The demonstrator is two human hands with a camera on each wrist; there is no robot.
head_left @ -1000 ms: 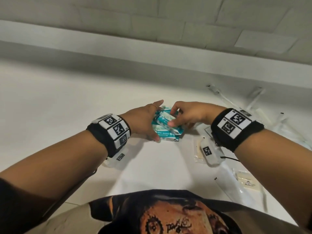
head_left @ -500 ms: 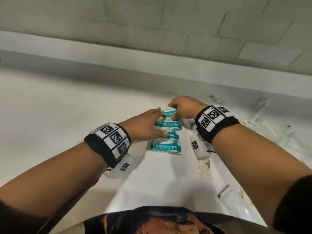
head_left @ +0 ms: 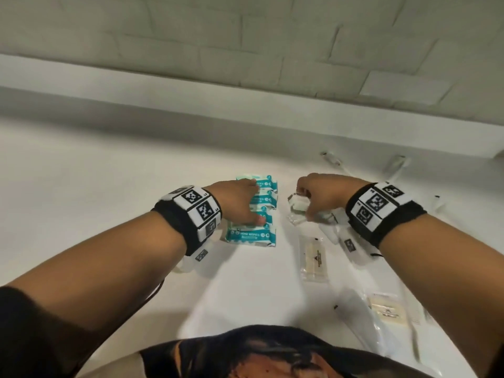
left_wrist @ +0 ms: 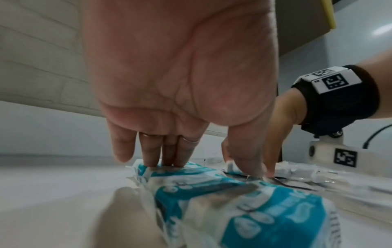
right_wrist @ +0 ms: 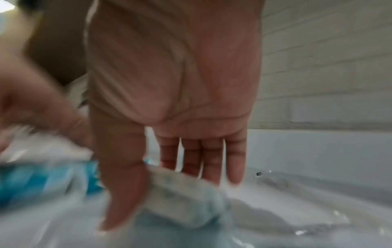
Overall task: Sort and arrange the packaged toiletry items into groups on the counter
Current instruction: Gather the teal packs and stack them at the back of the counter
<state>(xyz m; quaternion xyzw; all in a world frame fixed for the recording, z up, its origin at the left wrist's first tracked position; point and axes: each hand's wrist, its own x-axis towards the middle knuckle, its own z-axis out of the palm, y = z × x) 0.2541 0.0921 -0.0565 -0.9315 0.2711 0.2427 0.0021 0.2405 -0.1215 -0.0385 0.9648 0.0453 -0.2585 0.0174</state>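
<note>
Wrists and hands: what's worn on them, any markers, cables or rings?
Each wrist carries a black fabric band topped with white blocks printed with black square fiducial codes: left band, right band. A white camera housing with its own code tag hangs under the right wrist, a thin black cable leading off it. Thin rings sit on two left-hand fingers. Forearms are bare.

— From where does your head camera look?
— Down over your forearms at the white counter (head_left: 109, 186).
— And your wrist cameras?
— Close beneath each palm, both sharing the teal-and-white wipe packets (left_wrist: 233, 209).
</note>
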